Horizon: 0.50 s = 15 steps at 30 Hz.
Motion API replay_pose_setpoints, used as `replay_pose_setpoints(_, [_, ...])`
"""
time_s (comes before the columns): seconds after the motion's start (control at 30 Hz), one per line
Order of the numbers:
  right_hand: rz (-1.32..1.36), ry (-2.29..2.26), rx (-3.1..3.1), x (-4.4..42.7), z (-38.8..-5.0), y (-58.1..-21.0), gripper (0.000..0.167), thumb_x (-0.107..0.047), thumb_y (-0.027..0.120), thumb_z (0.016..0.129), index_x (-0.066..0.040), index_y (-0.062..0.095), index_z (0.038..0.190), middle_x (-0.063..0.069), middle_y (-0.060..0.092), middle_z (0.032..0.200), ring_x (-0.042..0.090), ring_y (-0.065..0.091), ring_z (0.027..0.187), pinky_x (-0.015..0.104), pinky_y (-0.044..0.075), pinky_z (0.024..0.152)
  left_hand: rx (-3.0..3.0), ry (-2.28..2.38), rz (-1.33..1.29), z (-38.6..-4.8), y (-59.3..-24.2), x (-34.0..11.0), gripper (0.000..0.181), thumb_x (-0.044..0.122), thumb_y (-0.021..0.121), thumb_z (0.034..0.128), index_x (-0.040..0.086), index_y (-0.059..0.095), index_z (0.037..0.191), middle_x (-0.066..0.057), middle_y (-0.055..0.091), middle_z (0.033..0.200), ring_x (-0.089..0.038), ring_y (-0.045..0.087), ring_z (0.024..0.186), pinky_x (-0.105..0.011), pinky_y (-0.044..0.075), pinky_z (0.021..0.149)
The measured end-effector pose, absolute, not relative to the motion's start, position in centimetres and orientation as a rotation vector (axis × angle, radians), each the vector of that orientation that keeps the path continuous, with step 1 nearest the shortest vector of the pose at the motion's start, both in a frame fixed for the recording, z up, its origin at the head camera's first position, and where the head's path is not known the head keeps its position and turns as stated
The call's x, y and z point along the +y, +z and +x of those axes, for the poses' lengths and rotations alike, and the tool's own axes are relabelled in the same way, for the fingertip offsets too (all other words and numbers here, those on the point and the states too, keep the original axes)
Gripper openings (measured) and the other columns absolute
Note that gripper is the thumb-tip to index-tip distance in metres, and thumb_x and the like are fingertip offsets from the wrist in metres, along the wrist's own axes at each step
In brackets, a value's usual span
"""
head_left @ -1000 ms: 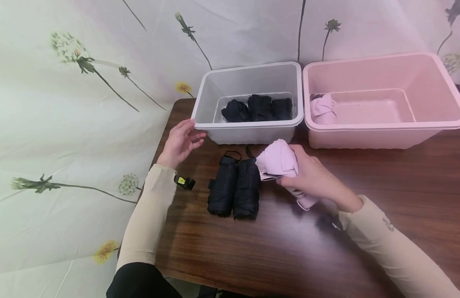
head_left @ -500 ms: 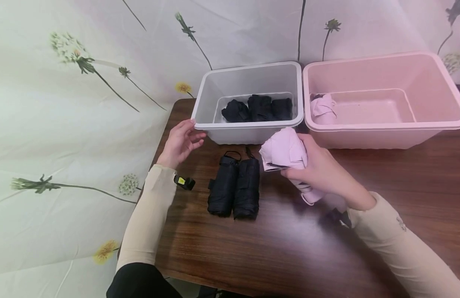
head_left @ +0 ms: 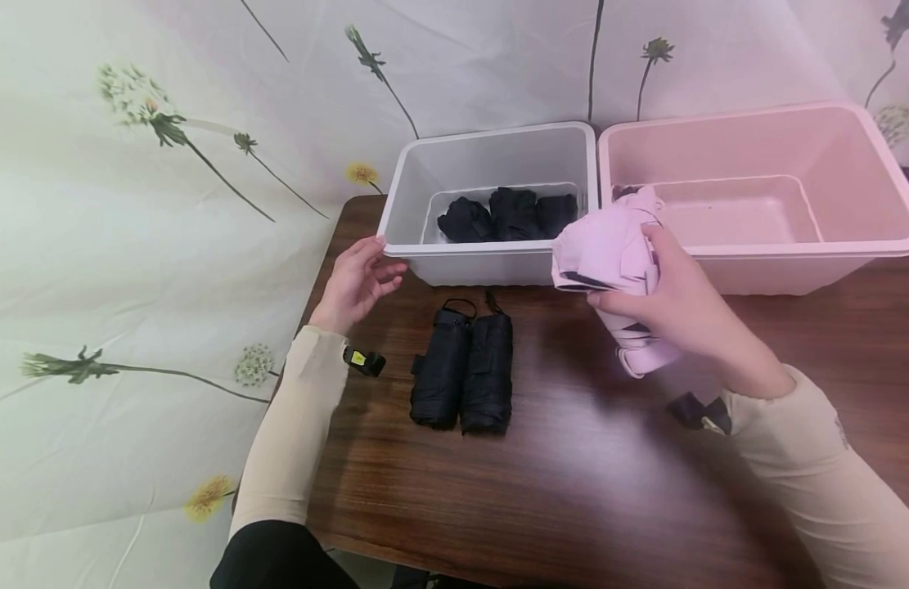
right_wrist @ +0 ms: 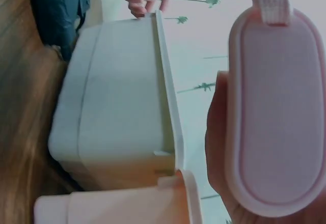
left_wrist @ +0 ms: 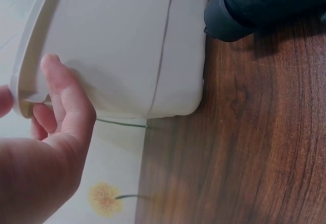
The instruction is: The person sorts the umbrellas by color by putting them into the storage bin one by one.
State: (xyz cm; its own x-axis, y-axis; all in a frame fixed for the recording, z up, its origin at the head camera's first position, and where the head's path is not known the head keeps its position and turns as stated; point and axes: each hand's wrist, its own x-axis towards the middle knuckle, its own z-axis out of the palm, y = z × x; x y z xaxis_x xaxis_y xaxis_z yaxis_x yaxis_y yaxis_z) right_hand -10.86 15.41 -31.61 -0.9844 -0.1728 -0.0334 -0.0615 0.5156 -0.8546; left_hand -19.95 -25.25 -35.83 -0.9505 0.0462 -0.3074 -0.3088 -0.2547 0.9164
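My right hand [head_left: 693, 307] grips a folded pink umbrella [head_left: 609, 249], held tilted above the table before the front edges of the two bins. The umbrella's flat oval handle end [right_wrist: 280, 112] with a short strap fills the right side of the right wrist view. My left hand [head_left: 357, 282] holds the front left corner of the grey bin [head_left: 491, 248], fingers [left_wrist: 69, 89] under its rim. Two folded black umbrellas [head_left: 441, 368] lie side by side on the table. Several black umbrellas [head_left: 513, 214] sit inside the grey bin.
A pink bin [head_left: 785, 248] stands against the grey bin's right side; the raised umbrella partly covers the pink item at its left end. The dark wooden table [head_left: 572, 491] meets a flower-patterned cloth [head_left: 277, 82] behind and at left.
My right hand has carried the pink umbrella up and to the right, from beside the black umbrellas toward the bins. The left hand has stayed on the grey bin's corner.
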Motion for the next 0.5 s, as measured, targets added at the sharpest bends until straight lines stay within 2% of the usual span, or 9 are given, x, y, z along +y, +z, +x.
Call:
replay_pose_setpoints(0.23, [-0.111,-1.620,2.558,17.1,-11.6,-31.0,0.076,-0.028,0.080,0.079,-0.012,0.034,0.137,0.005,0.051,0.112,0.014,0.058,0.089,0.023,0.052,0.067,1.765,2.296,-0.314,-19.8,-35.7,-25.2,0.037,0.024,0.062,0.0953,0.009,0.049,0.127,-0.004,0.060,0.110,-0.019,0.067,0.080,-0.028,0.057,0.068])
replay_pose_setpoints(0.5, [-0.031,-1.818,2.487,18.8,-12.4,-30.7,0.052,-0.019,0.077,0.083,-0.021,0.042,0.121,-0.005,0.057,0.097,0.007,0.062,0.072,0.027,0.056,0.060,1.781,2.291,-0.312,-19.9,-35.9,-25.3,0.034,0.024,0.061,0.0959,0.009,0.050,0.125,-0.004,0.060,0.108,-0.019,0.067,0.080,-0.028,0.057,0.068])
